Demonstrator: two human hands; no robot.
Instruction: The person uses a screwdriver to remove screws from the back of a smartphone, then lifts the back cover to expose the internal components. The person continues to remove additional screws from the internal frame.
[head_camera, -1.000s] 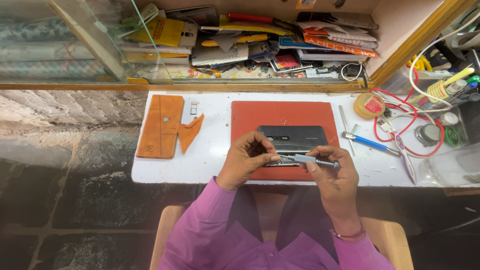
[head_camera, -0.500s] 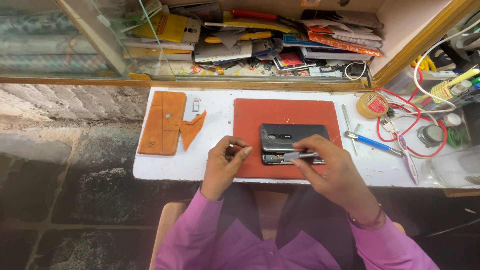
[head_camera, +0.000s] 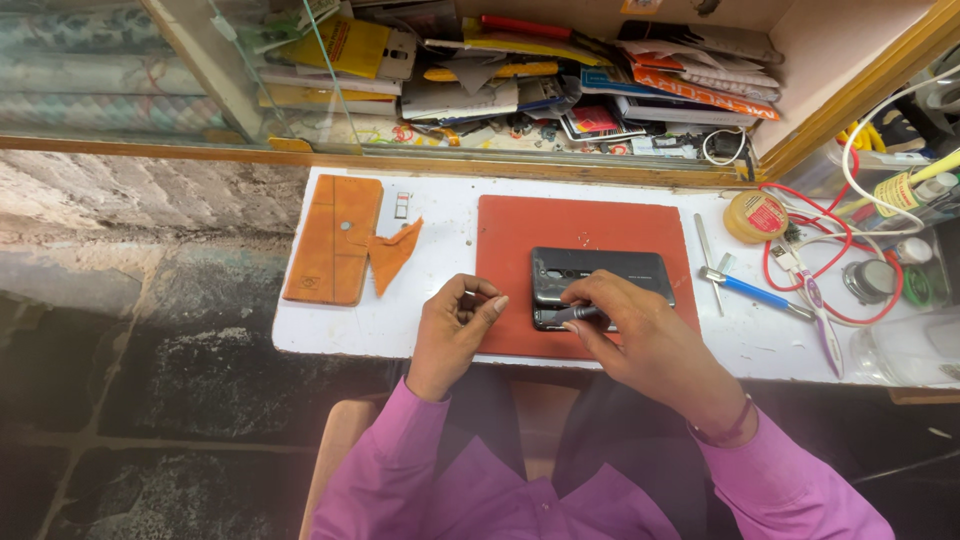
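Note:
A dark phone (head_camera: 600, 272) lies back up on a red mat (head_camera: 520, 235) on a small white worktop (head_camera: 440, 225). My right hand (head_camera: 640, 345) rests over the phone's near edge and grips a thin grey-handled tool (head_camera: 572, 314) whose tip touches that edge. My left hand (head_camera: 455, 325) hovers at the mat's left border, thumb and fingers pinched together; whether something tiny sits between them I cannot tell.
An orange leather phone case (head_camera: 335, 240) with a torn flap (head_camera: 395, 252) lies left. Right of the mat are tweezers (head_camera: 703, 245), a blue-handled tool (head_camera: 755, 295), a round yellow tin (head_camera: 755, 215), red and white wires (head_camera: 830, 240). A cluttered glass-fronted shelf (head_camera: 500, 80) sits behind.
Both hands came down from holding the tool together above the mat. The right hand has brought the tool to the phone's near edge, and the left has drawn apart to the mat's left border.

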